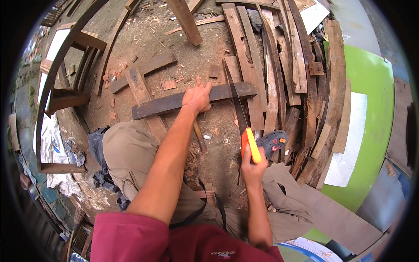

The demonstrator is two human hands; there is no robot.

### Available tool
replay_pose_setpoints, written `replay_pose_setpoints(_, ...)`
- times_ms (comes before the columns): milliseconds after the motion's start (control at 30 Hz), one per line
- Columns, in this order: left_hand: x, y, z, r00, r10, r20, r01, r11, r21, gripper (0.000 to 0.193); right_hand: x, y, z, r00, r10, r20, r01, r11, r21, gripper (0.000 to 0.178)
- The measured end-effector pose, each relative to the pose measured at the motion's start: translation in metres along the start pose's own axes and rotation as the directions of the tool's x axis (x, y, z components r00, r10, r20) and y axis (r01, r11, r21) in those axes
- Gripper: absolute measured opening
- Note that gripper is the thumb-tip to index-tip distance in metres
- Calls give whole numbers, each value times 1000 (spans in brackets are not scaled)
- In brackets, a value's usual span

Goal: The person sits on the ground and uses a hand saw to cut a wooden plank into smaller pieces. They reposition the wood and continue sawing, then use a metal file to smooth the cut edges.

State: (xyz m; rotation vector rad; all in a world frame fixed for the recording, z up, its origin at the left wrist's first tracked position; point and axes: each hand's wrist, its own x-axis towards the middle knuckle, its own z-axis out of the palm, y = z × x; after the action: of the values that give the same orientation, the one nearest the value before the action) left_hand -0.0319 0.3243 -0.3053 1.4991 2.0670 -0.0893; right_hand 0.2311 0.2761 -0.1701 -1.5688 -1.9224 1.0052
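My right hand [254,168] is closed round the orange and yellow handle of a handsaw [238,109]. Its long dark blade lies across a dark wooden plank [159,105] near the plank's right end. With fingers curled over the top edge, my left hand [198,98] grips the plank around its middle. The plank's left part rests on a lighter board [142,86], and its right end lies over boards on the ground. Whether the blade sits in a cut cannot be made out.
Long weathered boards [268,65] are piled at the right, beside a green panel [366,78]. A wooden frame [65,100] stands at the left. Wood offcuts [169,84] and chips litter the dirt. A dark clog [271,142] is close to the saw handle.
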Motion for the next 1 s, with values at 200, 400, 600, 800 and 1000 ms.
replay_pose_setpoints(200,3,7,11,998,32,-50,-29,998,49,63,-47,-19,-43,999,-21,-37,21,1000,-16,15)
replay_pose_setpoints(400,3,4,8,999,33,35,-32,999,-13,69,43,8,32,998,-54,-35,54,998,-10,21)
replay_pose_setpoints(600,5,6,0,997,7,71,-9,1000,23,74,-87,-15,-79,999,30,-32,-31,999,-41,13)
replay_pose_setpoints(800,20,-1,-4,982,-11,191,17,999,-29,73,47,-7,19,995,89,-36,-86,994,72,22)
replay_pose_setpoints(1000,4,-2,-1,995,-10,104,12,1000,-18,69,-69,-4,-57,994,106,3,-106,994,-39,13)
